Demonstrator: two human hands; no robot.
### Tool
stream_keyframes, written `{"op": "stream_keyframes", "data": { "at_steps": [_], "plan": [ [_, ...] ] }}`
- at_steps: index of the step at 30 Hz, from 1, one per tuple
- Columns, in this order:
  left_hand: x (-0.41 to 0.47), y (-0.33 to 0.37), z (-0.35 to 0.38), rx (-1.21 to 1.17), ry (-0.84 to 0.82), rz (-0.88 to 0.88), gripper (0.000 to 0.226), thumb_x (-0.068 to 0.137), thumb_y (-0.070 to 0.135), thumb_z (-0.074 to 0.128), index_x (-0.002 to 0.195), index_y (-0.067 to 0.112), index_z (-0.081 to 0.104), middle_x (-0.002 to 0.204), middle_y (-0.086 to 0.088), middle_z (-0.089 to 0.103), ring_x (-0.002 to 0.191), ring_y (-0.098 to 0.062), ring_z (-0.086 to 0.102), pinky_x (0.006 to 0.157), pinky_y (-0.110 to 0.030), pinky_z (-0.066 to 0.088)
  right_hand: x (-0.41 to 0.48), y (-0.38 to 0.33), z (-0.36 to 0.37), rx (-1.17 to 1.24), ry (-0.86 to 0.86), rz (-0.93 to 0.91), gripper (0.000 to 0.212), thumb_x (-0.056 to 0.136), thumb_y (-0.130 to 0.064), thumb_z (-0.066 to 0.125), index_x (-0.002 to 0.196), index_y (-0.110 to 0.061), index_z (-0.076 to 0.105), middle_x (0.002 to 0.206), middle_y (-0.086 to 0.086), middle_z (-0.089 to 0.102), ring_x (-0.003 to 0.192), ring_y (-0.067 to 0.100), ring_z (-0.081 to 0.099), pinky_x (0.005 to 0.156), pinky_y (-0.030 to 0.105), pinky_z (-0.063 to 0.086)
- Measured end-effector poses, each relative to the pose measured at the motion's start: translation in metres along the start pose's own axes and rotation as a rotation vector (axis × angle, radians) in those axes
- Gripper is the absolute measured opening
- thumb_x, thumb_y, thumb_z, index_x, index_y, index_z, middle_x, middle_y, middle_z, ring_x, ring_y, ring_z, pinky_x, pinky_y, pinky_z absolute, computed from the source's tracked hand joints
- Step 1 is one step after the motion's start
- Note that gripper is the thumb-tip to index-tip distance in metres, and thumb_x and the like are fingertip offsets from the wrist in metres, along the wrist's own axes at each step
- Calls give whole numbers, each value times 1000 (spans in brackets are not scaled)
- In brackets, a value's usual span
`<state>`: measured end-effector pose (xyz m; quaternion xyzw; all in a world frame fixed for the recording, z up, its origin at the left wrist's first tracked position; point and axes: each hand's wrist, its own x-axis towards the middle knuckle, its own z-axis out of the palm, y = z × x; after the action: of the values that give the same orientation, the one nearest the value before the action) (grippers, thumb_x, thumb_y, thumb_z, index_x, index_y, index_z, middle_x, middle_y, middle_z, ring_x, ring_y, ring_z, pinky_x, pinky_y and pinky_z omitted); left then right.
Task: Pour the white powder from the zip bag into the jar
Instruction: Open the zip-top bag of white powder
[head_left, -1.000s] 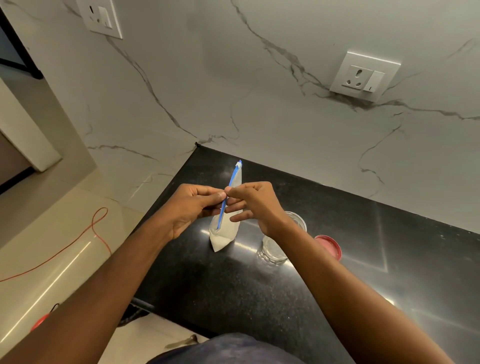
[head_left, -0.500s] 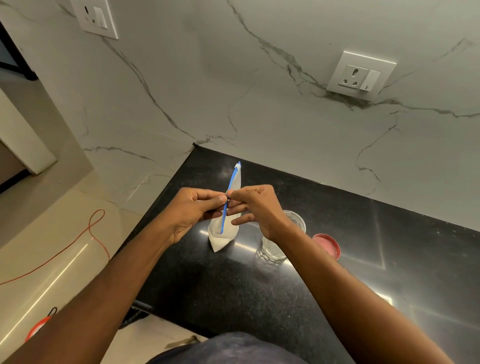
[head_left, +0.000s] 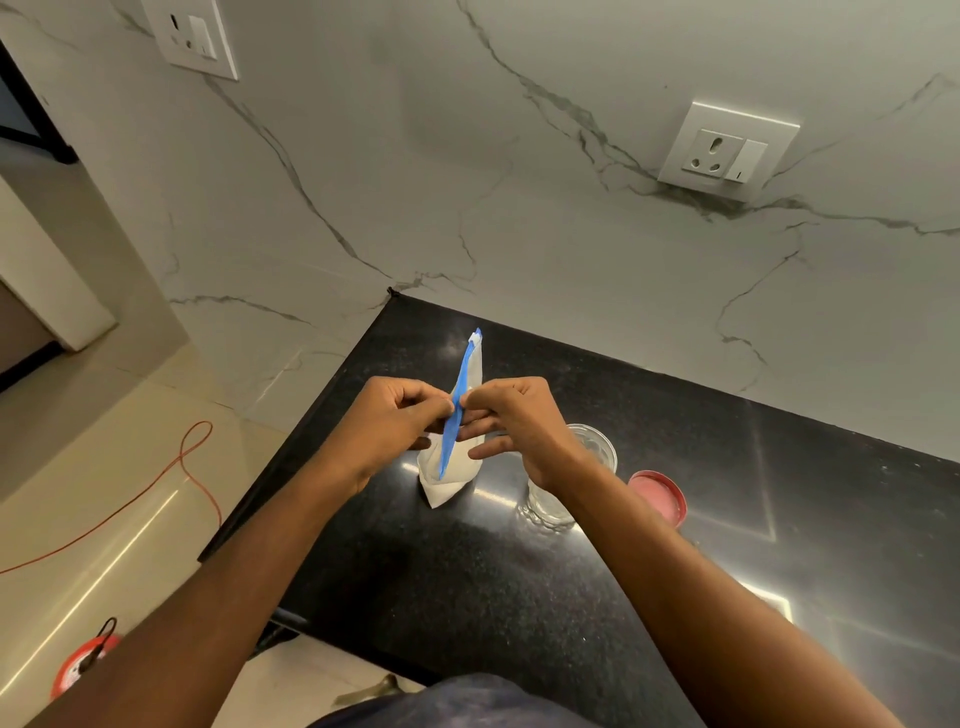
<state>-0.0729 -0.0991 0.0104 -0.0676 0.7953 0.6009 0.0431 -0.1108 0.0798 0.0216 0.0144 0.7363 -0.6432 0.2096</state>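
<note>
A clear zip bag (head_left: 453, 480) with white powder in its bottom stands on the black counter (head_left: 467, 582), its blue zip strip running up along the top edge. My left hand (head_left: 387, 423) pinches the strip from the left. My right hand (head_left: 511, 415) pinches it from the right, and the fingertips of both meet at the strip's middle. Just right of the bag stands a clear glass jar (head_left: 561, 499) without a lid, partly hidden behind my right wrist. Its red lid (head_left: 658, 498) lies flat on the counter to the jar's right.
A marble wall with two socket plates (head_left: 727, 150) (head_left: 192, 36) rises behind the counter. The counter's left edge drops to a tiled floor, where an orange cable (head_left: 171, 483) and a red round object (head_left: 83, 665) lie.
Both hands and the bag have stayed almost in place, still pinching the blue zip strip. The camera view has shifted slightly.
</note>
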Motion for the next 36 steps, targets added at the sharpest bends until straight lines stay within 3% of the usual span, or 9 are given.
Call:
{"op": "stream_keyframes", "data": {
  "at_steps": [5, 9, 16, 20, 24, 27, 30, 33, 36],
  "plan": [
    [5, 1, -5, 385, 220, 112, 17, 91, 30, 73, 75, 24, 74, 66, 9, 72, 60, -5, 67, 57, -22, 55, -2, 2, -6, -203, 135, -107, 17, 97, -20, 70, 82, -13, 74, 65, 2, 76, 57, 17, 76, 49, 24, 58],
    [10, 11, -27, 564, 353, 112, 16, 84, 30, 75, 71, 21, 72, 65, 7, 70, 62, -15, 67, 62, -29, 56, -11, 3, -19, -295, 244, -178, 19, 92, -19, 72, 75, -11, 70, 55, -1, 70, 42, 9, 64, 42, 19, 50],
    [7, 43, -24, 863, 296, 219, 12, 86, 16, 72, 88, 27, 67, 87, 6, 65, 74, -20, 65, 68, -40, 60, -23, 0, -16, -308, 258, -285, 16, 91, -17, 70, 76, -11, 69, 60, 5, 72, 46, 15, 70, 45, 24, 55],
    [8, 66, 2, 746, 114, 279, 13, 94, 17, 70, 92, 28, 76, 94, 8, 70, 72, -5, 61, 66, -26, 53, -27, -1, -9, -294, 182, -288, 12, 98, -15, 67, 86, -12, 70, 68, 4, 74, 53, 14, 73, 50, 26, 58],
    [20, 82, 18, 683, -67, 119, 36, 105, 38, 61, 88, 11, 79, 80, -8, 75, 68, -16, 67, 70, -30, 57, -31, -3, -5, -306, 137, -306, 11, 104, -18, 61, 97, -15, 69, 83, 3, 75, 60, 14, 73, 52, 23, 58],
    [28, 88, 25, 721, -21, 19, 53, 104, 47, 61, 66, 10, 61, 73, -14, 69, 60, -17, 61, 70, -34, 56, -35, 1, -1, -312, 137, -313, 10, 105, -19, 60, 100, -15, 69, 89, 3, 74, 62, 14, 73, 54, 22, 58],
    [34, 90, 33, 658, 47, 29, 37, 105, 32, 64, 80, 6, 71, 89, -18, 75, 70, -21, 66, 78, -39, 60, -36, 3, 0, -315, 108, -311, 8, 104, -20, 61, 102, -17, 68, 94, 4, 74, 65, 15, 72, 58, 26, 61],
    [35, 91, 35, 613, 86, 69, 34, 106, 22, 63, 73, 13, 64, 76, -6, 65, 64, -12, 60, 62, -22, 47, -36, 0, -8, -266, 114, -327, 11, 104, -16, 59, 103, -22, 69, 96, 3, 74, 69, 18, 73, 63, 32, 63],
    [31, 105, 28, 532, 97, 128, 26, 101, 19, 65, 78, 11, 72, 83, -5, 70, 69, -16, 66, 61, -24, 50, -33, -3, -28, -180, 213, -364, 14, 103, -14, 59, 113, -19, 68, 102, 3, 72, 79, 19, 74, 69, 35, 64]
  ]
}}
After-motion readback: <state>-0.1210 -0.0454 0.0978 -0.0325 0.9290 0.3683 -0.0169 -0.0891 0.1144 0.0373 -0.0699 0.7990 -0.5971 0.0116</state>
